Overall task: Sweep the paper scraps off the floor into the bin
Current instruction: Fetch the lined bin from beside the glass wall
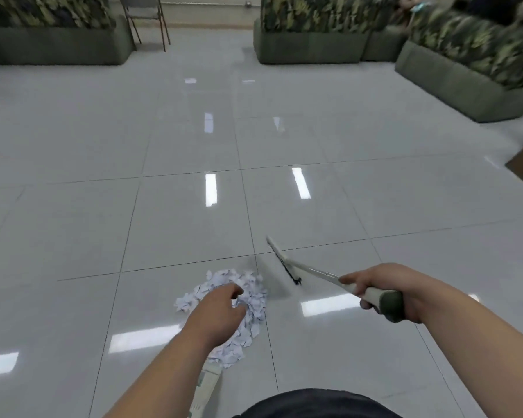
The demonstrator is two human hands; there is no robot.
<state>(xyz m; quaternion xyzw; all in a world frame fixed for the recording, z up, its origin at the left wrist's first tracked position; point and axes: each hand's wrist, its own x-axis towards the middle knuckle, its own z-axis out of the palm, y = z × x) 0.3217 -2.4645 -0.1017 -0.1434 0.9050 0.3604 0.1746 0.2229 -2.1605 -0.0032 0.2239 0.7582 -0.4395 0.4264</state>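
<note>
Paper scraps (251, 285) lie heaped in one pile on the near floor (163, 206), just left of the brush (284, 263); your right hand (384, 294) grips the brush handle; your left hand (221, 306) hangs over the pile, fingers loosely curled, holding nothing; gathering looks done; next you need a pan under the pile; bin not in view.

Glossy grey tiled floor (194, 140) (streaked with light reflections), camouflage-covered sofas (311, 34) and a folding chair (147, 16) behind.
</note>
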